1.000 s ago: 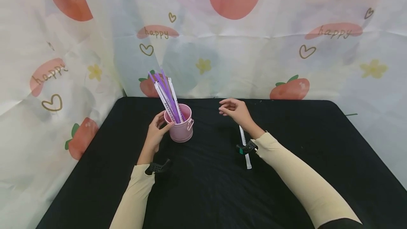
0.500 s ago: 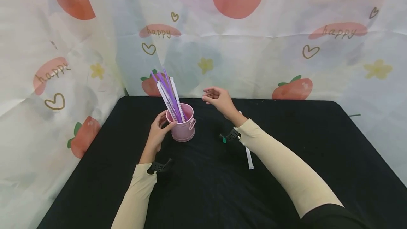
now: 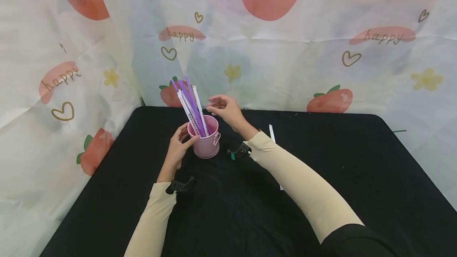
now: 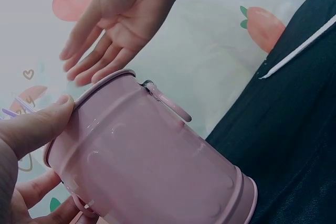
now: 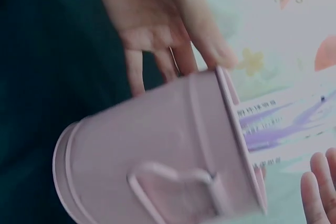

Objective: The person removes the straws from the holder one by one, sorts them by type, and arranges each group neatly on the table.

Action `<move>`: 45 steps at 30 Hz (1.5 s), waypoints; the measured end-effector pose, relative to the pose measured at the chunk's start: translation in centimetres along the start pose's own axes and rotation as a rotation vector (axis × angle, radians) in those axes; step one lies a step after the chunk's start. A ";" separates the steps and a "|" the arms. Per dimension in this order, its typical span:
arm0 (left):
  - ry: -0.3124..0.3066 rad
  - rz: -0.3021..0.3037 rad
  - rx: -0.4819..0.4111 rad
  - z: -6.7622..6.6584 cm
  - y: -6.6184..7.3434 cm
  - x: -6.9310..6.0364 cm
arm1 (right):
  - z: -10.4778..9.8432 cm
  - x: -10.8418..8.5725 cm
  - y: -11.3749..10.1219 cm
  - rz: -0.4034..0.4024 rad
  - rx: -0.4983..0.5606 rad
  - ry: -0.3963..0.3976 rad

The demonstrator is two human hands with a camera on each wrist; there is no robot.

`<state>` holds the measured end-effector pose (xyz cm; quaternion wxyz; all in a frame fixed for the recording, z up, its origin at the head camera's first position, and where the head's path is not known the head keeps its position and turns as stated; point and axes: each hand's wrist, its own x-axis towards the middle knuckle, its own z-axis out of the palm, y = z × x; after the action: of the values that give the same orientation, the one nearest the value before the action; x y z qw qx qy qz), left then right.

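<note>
In the head view a small pink bucket [image 3: 206, 148] with side handles stands on the black tabletop. My left hand [image 3: 177, 148] grips its left side, thumb on the rim and fingers round the wall. Purple straws [image 3: 193, 108] and white paper-wrapped straws [image 3: 187, 110] stick up out of it, leaning left. Just right of the straws my right hand [image 3: 231, 113] hovers above the rim, fingers relaxed and holding nothing. It also shows past the bucket rim in the left wrist view, fingers apart from the straws.
One white wrapped straw [image 3: 272, 133] lies on the black table [image 3: 321, 150], partly hidden by my right forearm. Behind stands a fabric backdrop [image 3: 278, 78] printed with fruit, hearts and flowers.
My right hand has moved left across the table, from over the loose wrapped straw to beside the straws in the bucket. The left hand keeps its grip on the bucket.
</note>
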<state>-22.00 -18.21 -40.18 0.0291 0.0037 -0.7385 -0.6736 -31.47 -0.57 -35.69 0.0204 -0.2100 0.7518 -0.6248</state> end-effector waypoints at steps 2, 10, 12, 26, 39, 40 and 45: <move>-0.003 0.001 0.001 -0.1 -0.1 0.1 | 0.6 0.1 0.0 0.005 -0.011 0.001; 0.001 0.010 -0.028 -0.5 -2.5 1.5 | 2.1 0.7 0.5 -0.007 -0.047 0.044; 0.006 0.015 -0.029 -0.5 -3.2 1.8 | 2.3 0.8 0.7 -0.005 -0.042 0.045; -0.018 0.004 -0.019 0.1 -1.2 -0.1 | 3.4 0.7 1.6 0.041 -0.031 0.060; -0.021 -0.006 -0.002 -0.2 -0.4 0.1 | 4.4 1.3 0.5 -0.045 -0.096 0.074; -0.021 -0.007 -0.005 -0.2 -0.4 0.1 | 4.5 1.4 0.4 -0.044 -0.100 0.070; -0.013 -0.015 -0.018 -0.4 -1.6 1.2 | 4.9 1.4 0.1 -0.046 -0.120 0.054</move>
<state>-23.23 -18.86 -41.65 0.0194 0.0048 -0.7326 -0.6804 -31.37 -5.62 -36.53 -0.0272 -0.2111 0.7831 -0.5843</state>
